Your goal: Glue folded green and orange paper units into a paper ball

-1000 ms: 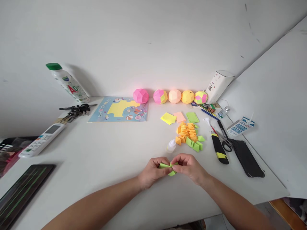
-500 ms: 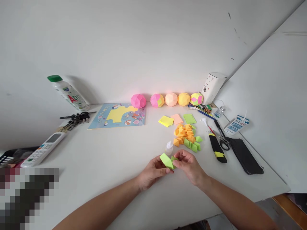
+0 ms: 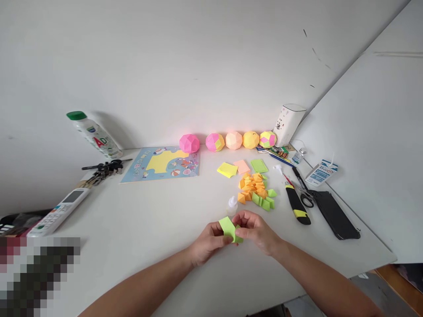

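left hand (image 3: pixel 208 242) and right hand (image 3: pixel 259 231) both pinch the green paper (image 3: pixel 227 226); light, even finger pressure should keep its creases crisp.

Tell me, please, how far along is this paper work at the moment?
Five faceted paper balls stand along the wall and look finished. In hand is a folded green piece, held by the left hand and right hand. Left, it seems, are the loose orange pieces and loose green pieces, not joined into a ball. How many more are needed, I cannot tell.
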Available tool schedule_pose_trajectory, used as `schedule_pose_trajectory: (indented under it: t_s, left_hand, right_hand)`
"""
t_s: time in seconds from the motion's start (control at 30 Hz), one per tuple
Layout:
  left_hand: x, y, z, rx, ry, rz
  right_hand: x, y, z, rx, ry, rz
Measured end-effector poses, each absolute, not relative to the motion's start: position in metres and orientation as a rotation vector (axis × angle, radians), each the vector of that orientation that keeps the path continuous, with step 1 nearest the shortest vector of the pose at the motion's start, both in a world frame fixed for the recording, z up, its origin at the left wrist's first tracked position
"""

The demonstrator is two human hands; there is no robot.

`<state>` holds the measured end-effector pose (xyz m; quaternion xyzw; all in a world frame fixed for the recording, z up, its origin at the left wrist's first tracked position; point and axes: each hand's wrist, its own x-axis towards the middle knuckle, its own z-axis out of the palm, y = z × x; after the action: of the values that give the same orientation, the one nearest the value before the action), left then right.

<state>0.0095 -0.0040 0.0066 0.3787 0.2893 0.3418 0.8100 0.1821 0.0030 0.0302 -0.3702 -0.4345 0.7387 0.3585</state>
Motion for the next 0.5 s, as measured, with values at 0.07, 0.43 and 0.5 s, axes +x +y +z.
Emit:
schedule_pose_trajectory:
  t_s: [0.07, 0.43, 0.5]
  left_hand:
    - [0.0102, -0.0043, 0.0082, 0.836, 0.617, 0.738]
    - [0.011, -0.0069, 0.0086, 0.852, 0.687, 0.729]
    - [0.0113, -0.0075, 0.0091, 0.85, 0.683, 0.727]
  right_hand:
    - [0.1815, 0.0022, 0.0287, -0.975, -1.101, 1.874]
    - [0.1798, -0.0018, 0.03, -1.083, -1.222, 1.78]
    - [0.1801, -0.002, 0.0302, -1.093, -1.251, 1.744]
